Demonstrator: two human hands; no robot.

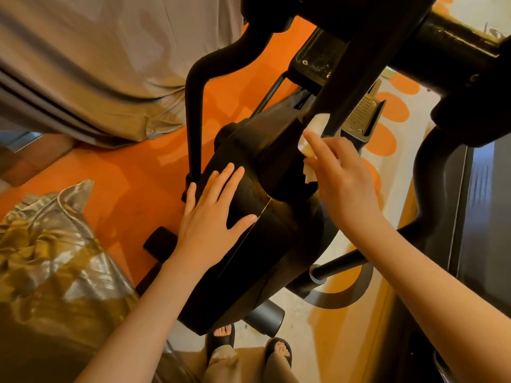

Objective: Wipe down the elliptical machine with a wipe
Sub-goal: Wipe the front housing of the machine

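The black elliptical machine (276,217) fills the middle of the head view, its rounded flywheel housing below me and its upright post rising to the top right. My left hand (213,214) lies flat with fingers spread on the left side of the housing. My right hand (343,175) holds a white wipe (312,142) and presses it against the base of the upright post. Part of the wipe is hidden under my fingers.
A swing arm (193,111) of the machine stands left of the housing, a ribbed pedal (362,114) to the right. Beige curtain (91,64) hangs at upper left, shiny gold fabric (49,258) lies lower left. Orange and cream floor (132,175) surrounds the base. A dark treadmill edge (481,217) runs along the right.
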